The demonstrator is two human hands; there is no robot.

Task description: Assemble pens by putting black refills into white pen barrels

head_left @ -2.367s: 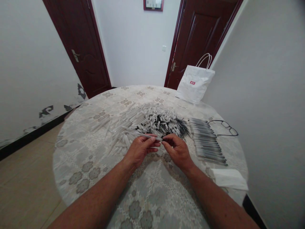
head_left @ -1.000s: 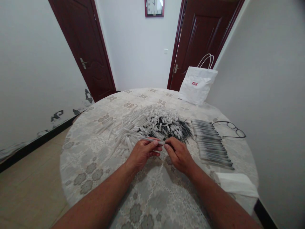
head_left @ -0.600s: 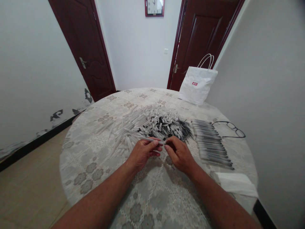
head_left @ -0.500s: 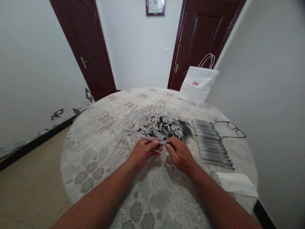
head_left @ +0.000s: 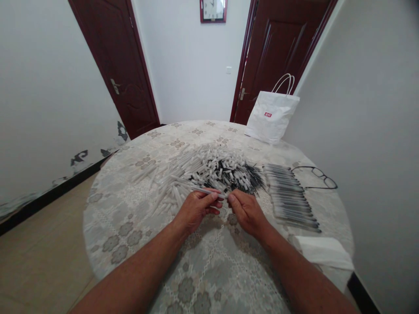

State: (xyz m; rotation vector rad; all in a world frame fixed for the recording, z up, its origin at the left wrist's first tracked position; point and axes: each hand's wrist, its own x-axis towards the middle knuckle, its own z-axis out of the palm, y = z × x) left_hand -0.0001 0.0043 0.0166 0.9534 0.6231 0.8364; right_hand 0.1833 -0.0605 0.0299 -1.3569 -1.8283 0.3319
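While a thin, clear pen tube [head_left: 200, 189] is pinched by the fingers of the left hand [head_left: 194, 210], its end is met by the right hand [head_left: 247, 212]. The right fingers are closed together, but whether a tiny part is held between them cannot be told. The tube is held sideways above the surface [head_left: 108, 207], in front of a big pile. It can be guessed that the end of this pen is being fixed or fitted. For the next move, a firm left hold and a soft, straight push seem to be needed. Just past the hands, loose pen tubes [head_left: 175, 186], short white pieces [head_left: 231, 156] and thin black sticks [head_left: 254, 178], maybe refills, are heaped. To the right, a row of pens [head_left: 291, 200] is laid out neatly, near some glasses [head_left: 322, 179].
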